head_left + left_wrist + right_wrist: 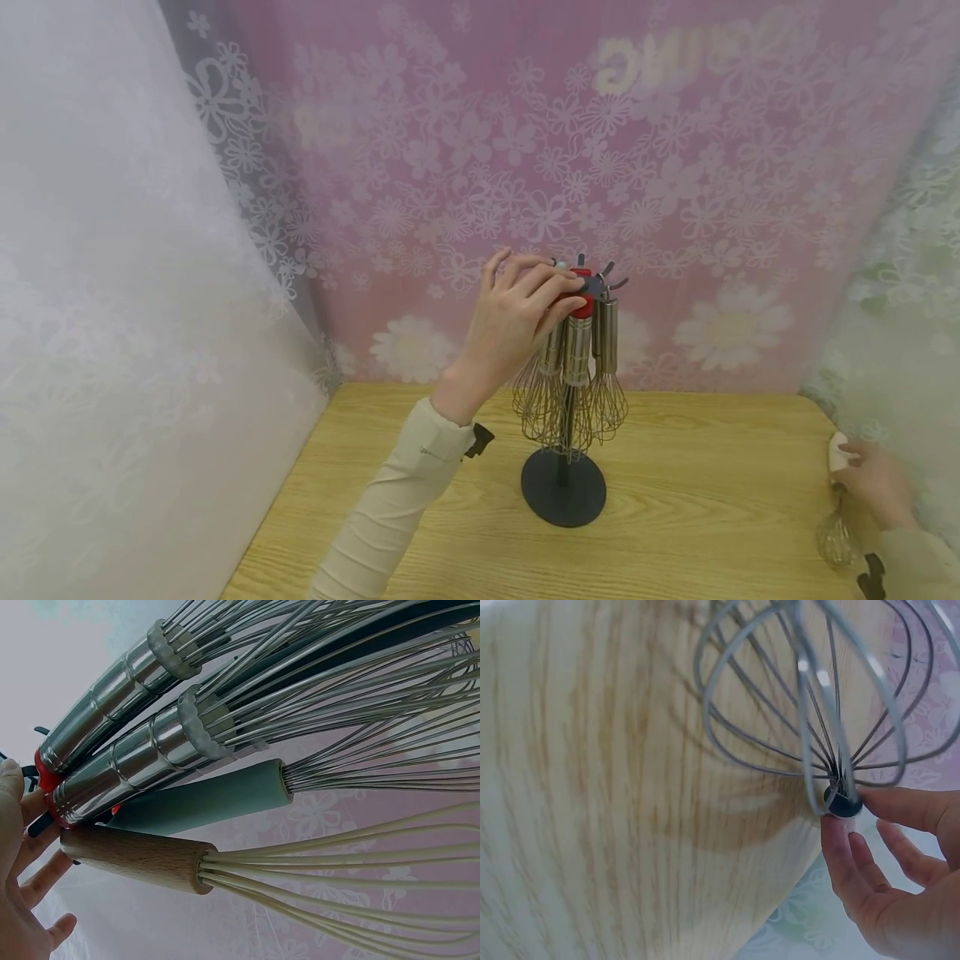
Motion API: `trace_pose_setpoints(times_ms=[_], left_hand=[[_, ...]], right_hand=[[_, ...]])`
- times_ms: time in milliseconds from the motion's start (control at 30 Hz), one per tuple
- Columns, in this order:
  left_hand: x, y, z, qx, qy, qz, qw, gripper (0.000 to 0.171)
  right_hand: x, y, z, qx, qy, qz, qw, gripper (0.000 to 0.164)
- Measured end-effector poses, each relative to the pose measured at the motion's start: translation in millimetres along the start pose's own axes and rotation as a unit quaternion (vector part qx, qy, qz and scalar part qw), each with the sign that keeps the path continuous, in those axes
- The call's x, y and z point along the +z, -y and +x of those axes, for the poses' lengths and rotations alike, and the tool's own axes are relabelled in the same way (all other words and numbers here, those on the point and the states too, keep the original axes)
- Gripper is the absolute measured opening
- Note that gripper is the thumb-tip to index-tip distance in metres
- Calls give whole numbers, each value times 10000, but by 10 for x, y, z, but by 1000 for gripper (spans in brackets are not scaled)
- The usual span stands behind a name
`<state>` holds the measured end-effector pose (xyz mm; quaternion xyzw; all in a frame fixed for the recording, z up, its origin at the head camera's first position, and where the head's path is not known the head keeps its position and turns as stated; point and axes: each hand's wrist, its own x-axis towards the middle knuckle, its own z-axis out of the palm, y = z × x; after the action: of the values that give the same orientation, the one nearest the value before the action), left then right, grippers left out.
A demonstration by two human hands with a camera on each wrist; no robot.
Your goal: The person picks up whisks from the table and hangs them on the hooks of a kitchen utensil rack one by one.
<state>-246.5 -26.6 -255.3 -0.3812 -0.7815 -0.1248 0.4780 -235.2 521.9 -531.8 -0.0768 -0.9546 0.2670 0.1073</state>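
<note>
At the right table edge my right hand (876, 483) pinches a whisk by its white handle (837, 454). Its wire loops (835, 540) point toward me; in the right wrist view the black collar (842, 802) sits between thumb and fingers. My left hand (513, 312) is at the top of a black whisk stand (564, 492), thumb and forefinger pinching its top beside a red-ended whisk (577, 346). Hanging there, the left wrist view shows steel whisks (142, 746), a green-handled whisk (206, 799) and a wooden-handled whisk (142, 859) near my spread fingers.
The wood-grain table (697, 492) carries the stand near its middle. Behind it hangs a pink flowered curtain (465, 167), with a white sheet (112, 333) on the left and pale flowered cloth (915, 333) on the right.
</note>
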Motion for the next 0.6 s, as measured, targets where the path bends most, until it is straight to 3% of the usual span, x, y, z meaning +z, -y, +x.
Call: trace_pose_setpoints(times_ms=[600], left_hand=[[1,-19,-4,24,11,-72,10000,22]], right_hand=[[-37,25,-51,198,660,-430,9967,64]])
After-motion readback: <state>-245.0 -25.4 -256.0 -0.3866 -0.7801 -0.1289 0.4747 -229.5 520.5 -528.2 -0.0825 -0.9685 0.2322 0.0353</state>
